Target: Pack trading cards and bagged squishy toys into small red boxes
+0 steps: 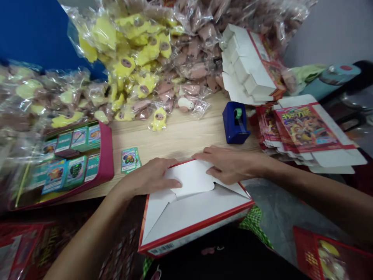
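My left hand point(151, 177) lies flat on the white inner flap of a red-edged cardboard box point(192, 217), near its far left corner. My right hand point(227, 165) rests on the far right part of the same flap, with its fingers spread. Neither hand grips anything. The box sits at the table's near edge, its top flaps folded inward. A barcode label point(157, 249) shows on its near side. A small stack of green trading cards point(130, 159) lies just beyond my left hand.
A blue tape dispenser point(235, 122) stands on the wooden table point(175, 140). A magenta tray of card packs point(75, 163) sits at left. Bagged yellow and pink plush toys point(145, 58) pile behind. Flat printed box blanks point(305, 130) and white folded boxes point(250, 66) lie at right.
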`<state>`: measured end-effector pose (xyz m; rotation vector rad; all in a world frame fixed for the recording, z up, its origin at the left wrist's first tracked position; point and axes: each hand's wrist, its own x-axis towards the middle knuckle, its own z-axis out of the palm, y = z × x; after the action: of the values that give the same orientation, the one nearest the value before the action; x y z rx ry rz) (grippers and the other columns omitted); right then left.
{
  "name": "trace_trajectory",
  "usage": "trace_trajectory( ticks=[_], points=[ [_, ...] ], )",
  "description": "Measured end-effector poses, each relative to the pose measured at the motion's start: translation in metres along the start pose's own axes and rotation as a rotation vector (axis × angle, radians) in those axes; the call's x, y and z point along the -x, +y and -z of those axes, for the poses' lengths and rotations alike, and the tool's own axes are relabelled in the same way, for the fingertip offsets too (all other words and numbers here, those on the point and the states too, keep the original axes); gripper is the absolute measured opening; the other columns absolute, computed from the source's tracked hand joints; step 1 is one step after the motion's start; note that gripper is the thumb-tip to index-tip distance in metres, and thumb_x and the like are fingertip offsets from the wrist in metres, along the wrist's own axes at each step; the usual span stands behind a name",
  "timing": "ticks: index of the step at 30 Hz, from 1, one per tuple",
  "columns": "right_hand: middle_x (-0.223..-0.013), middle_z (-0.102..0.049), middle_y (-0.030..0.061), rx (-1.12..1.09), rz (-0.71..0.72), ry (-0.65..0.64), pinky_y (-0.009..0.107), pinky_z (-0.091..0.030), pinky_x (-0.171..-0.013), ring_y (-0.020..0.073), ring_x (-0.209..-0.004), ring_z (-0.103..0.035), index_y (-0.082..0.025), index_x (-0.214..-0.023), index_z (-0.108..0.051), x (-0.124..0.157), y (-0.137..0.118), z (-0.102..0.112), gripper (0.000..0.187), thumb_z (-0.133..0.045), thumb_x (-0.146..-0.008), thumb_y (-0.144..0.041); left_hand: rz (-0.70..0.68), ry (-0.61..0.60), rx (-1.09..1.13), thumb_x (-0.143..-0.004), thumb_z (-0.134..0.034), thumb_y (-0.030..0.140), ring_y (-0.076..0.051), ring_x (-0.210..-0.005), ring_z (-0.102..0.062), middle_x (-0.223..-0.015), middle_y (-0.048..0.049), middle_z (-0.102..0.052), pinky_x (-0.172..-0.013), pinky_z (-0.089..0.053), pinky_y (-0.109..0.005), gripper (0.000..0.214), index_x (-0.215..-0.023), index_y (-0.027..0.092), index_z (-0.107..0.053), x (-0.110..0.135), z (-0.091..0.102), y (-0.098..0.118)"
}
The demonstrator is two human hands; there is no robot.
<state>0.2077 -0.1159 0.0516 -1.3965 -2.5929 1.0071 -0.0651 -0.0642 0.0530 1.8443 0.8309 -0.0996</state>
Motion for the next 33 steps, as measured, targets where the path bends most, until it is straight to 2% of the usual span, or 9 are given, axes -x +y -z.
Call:
trace_trajectory(
  ticks=[3,6,10,13,16,19,24,27,33],
  points=[
    [-0.134,-0.067,0.0144,-0.035,0.037,-0.017,0.054,-0.051,-0.104,0.0358,-0.123,-0.062,-0.019,-0.139,-0.061,0.005,0.003,0.013,0.049,-0.064,-0.090,-0.027,0.038,-0.034,0.246,-0.082,-0.074,0.047,-0.027,-0.097,-0.071,-0.111,-0.0068,-0.076,-0.078,-0.055,-0.029,0.048,-0.121,0.021,-0.072,0.006,0.004,-0.001],
    [-0.137,-0.067,0.0064,-0.226,0.061,0.016,0.046,-0.053,-0.104,0.0315,-0.126,-0.062,-0.022,-0.137,-0.065,0.012,0.011,0.032,0.043,-0.056,-0.099,-0.039,0.115,0.039,0.537,-0.081,-0.075,0.050,-0.025,-0.085,-0.072,-0.106,-0.0093,-0.077,-0.067,-0.055,-0.028,0.049,-0.118,0.020,-0.072,0.016,0.006,0.003],
    [-0.106,-0.078,0.0018,-0.383,0.026,0.004,0.037,-0.061,-0.084,0.0264,-0.097,-0.073,-0.023,-0.126,-0.073,0.020,0.009,0.052,0.040,-0.059,-0.098,-0.048,0.146,0.097,0.798,-0.064,-0.085,0.042,-0.028,-0.077,-0.075,-0.105,-0.0124,-0.078,-0.063,-0.057,-0.033,0.064,-0.123,0.020,-0.069,0.027,-0.002,0.015],
    [-0.090,-0.076,0.0013,-0.291,0.073,-0.097,0.033,-0.060,-0.078,0.0220,-0.083,-0.072,-0.022,-0.116,-0.076,0.026,-0.005,0.060,0.038,-0.054,-0.101,-0.048,0.152,0.065,0.927,-0.055,-0.086,0.041,-0.034,-0.076,-0.076,-0.104,-0.0140,-0.078,-0.064,-0.059,-0.040,0.079,-0.129,0.020,-0.067,0.034,-0.009,0.020],
    [-0.087,-0.073,0.0022,0.017,0.084,-0.144,0.035,-0.059,-0.076,0.0224,-0.079,-0.070,-0.019,-0.111,-0.074,0.034,-0.023,0.059,0.031,-0.061,-0.095,-0.043,0.197,0.039,0.801,-0.059,-0.086,0.038,-0.035,-0.082,-0.076,-0.104,-0.0123,-0.078,-0.069,-0.061,-0.042,0.069,-0.125,0.020,-0.072,0.039,-0.006,0.027],
    [-0.091,-0.070,0.0054,0.251,0.038,-0.071,0.039,-0.058,-0.074,0.0270,-0.083,-0.070,-0.017,-0.117,-0.067,0.041,-0.043,0.045,0.041,-0.068,-0.088,-0.046,0.254,0.022,0.553,-0.065,-0.087,0.030,-0.033,-0.090,-0.075,-0.107,-0.0093,-0.077,-0.070,-0.061,-0.036,0.056,-0.119,0.021,-0.075,0.039,0.004,0.042],
    [-0.093,-0.065,0.0114,0.348,-0.008,0.168,0.044,-0.057,-0.076,0.0322,-0.087,-0.067,-0.014,-0.125,-0.059,0.047,-0.073,0.006,0.048,-0.070,-0.084,-0.036,0.247,0.019,0.390,-0.058,-0.093,0.021,-0.036,-0.101,-0.073,-0.098,-0.0049,-0.077,-0.075,-0.061,-0.033,0.062,-0.117,0.018,-0.077,0.034,0.002,0.058],
    [-0.098,-0.065,0.0113,0.312,-0.016,0.203,0.045,-0.057,-0.084,0.0347,-0.097,-0.067,-0.014,-0.133,-0.054,0.050,-0.072,-0.005,0.054,-0.069,-0.085,-0.032,0.297,-0.025,0.452,-0.061,-0.091,0.024,-0.032,-0.090,-0.076,-0.097,-0.0045,-0.077,-0.066,-0.061,-0.031,0.059,-0.118,0.020,-0.076,0.035,-0.004,0.053],
    [-0.122,-0.070,0.0071,0.134,0.034,0.087,0.037,-0.058,-0.084,0.0307,-0.108,-0.070,-0.016,-0.124,-0.065,0.054,-0.060,0.030,0.043,-0.068,-0.092,-0.044,0.343,0.018,0.498,-0.074,-0.082,0.047,-0.028,-0.076,-0.076,-0.096,-0.0058,-0.078,-0.058,-0.061,-0.034,0.052,-0.119,0.024,-0.072,0.053,-0.006,0.057]
  ],
)
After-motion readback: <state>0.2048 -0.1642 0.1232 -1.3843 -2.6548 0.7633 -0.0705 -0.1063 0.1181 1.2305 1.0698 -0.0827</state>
